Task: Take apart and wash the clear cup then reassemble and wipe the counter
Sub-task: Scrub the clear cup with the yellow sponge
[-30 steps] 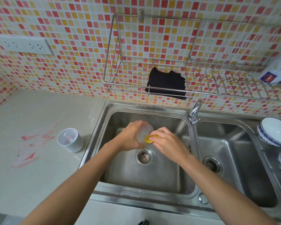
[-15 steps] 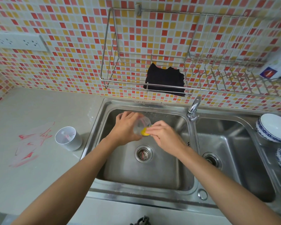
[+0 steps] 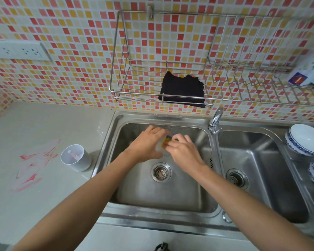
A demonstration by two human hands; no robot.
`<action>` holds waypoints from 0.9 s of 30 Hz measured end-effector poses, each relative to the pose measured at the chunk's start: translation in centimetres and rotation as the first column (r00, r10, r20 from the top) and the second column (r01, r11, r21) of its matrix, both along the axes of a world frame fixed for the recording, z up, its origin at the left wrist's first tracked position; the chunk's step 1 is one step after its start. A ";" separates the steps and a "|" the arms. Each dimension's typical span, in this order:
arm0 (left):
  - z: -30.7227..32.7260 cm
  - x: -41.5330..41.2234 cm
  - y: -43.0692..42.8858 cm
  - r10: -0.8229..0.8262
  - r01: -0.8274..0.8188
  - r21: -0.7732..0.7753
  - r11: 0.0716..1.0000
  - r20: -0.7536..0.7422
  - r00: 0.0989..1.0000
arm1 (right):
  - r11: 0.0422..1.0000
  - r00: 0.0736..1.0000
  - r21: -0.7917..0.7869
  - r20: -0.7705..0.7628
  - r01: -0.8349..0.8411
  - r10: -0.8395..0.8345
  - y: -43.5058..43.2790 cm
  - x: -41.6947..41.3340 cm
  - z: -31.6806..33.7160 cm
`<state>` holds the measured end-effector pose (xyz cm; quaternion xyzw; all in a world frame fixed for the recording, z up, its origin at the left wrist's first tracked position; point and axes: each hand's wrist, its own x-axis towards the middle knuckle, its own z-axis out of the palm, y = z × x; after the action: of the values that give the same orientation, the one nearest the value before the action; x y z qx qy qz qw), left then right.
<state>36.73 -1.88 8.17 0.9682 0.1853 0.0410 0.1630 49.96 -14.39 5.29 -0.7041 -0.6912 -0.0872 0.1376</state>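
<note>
Over the left sink basin (image 3: 185, 194) my left hand (image 3: 146, 144) grips a clear cup part (image 3: 161, 148), mostly hidden by my fingers. My right hand (image 3: 184, 151) presses a yellow sponge (image 3: 166, 139) against it; only a small yellow-and-dark patch of the sponge shows between the hands. A second cup part, a white cylinder (image 3: 76, 158) with a pink piece inside, stands upright on the counter left of the sink. Red smears (image 3: 34, 165) mark the grey counter (image 3: 43, 127) beside it.
A chrome faucet (image 3: 216, 118) stands between the two basins. A black cloth (image 3: 183, 89) hangs over the wire wall rack (image 3: 140, 93). Blue-rimmed white bowls (image 3: 304, 140) sit at the far right. A wall socket (image 3: 16, 51) is at upper left.
Both hands, with the cup part and sponge, have risen toward the back of the basin. The right hand has shifted over the sponge, hiding more of it.
</note>
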 end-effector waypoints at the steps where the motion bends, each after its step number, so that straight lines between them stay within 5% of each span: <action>1: 0.0 0.2 0.0 -0.003 0.003 0.000 1.000 -0.012 1.000 | 0.999 0.999 0.003 -0.034 0.035 -0.035 0.0 -0.4 0.0; 3: -0.2 0.2 0.1 -0.003 0.003 -0.002 1.000 -0.030 1.000 | 0.996 0.962 -0.053 -0.259 0.076 -0.088 -0.1 -1.3 0.4; 6: -0.6 -0.7 0.0 -0.002 0.001 -0.034 0.999 -0.024 1.000 | 0.959 0.731 -0.276 -0.643 0.055 -0.227 -0.2 -1.1 1.7; 8: -0.6 -1.0 0.0 -0.004 0.002 -0.057 0.998 -0.027 1.000 | 0.966 0.801 -0.260 -0.576 0.011 -0.164 -0.4 -0.3 1.6; 10: -0.5 -0.7 0.0 -0.013 0.012 -0.051 0.999 -0.018 1.000 | 0.988 0.959 -0.156 -0.282 -0.012 -0.033 -0.6 0.4 1.0; 12: -0.5 -0.2 0.0 -0.021 0.020 -0.047 0.999 -0.020 1.000 | 0.997 0.998 -0.077 -0.055 -0.018 0.014 -0.7 0.4 0.2; 15: -0.1 -0.3 0.1 -0.017 0.015 -0.055 0.998 -0.030 0.999 | 1.000 0.973 0.010 -0.232 -0.009 0.012 -1.1 -0.9 -0.5; 18: 0.2 -1.0 0.2 0.002 -0.005 -0.094 0.996 -0.038 0.999 | 0.984 0.727 -0.163 -0.667 0.070 -0.162 -1.3 -1.3 -0.3; 20: 0.2 -1.3 0.2 0.009 -0.012 -0.122 0.992 -0.024 1.000 | 0.988 0.755 -0.156 -0.646 0.017 -0.115 -1.5 -0.9 0.0; 22: 0.5 -1.2 0.0 -0.006 0.004 -0.125 0.992 -0.015 1.000 | 0.993 0.919 -0.068 -0.390 -0.094 0.060 -1.7 -0.2 -0.2; 24: 0.8 -0.9 -0.1 -0.018 0.017 -0.125 0.992 -0.008 1.000 | 0.986 0.968 -0.062 -0.209 -0.154 0.138 -1.8 0.3 -0.3; 27: 1.1 -1.0 0.0 -0.014 0.016 -0.152 0.988 0.019 1.000 | 0.986 0.939 -0.041 -0.314 -0.162 0.141 -1.9 0.4 0.0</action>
<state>35.78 -1.92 9.27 0.9539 0.1793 0.0341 0.2385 50.33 -16.34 5.30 -0.6578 -0.7157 0.0584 0.2273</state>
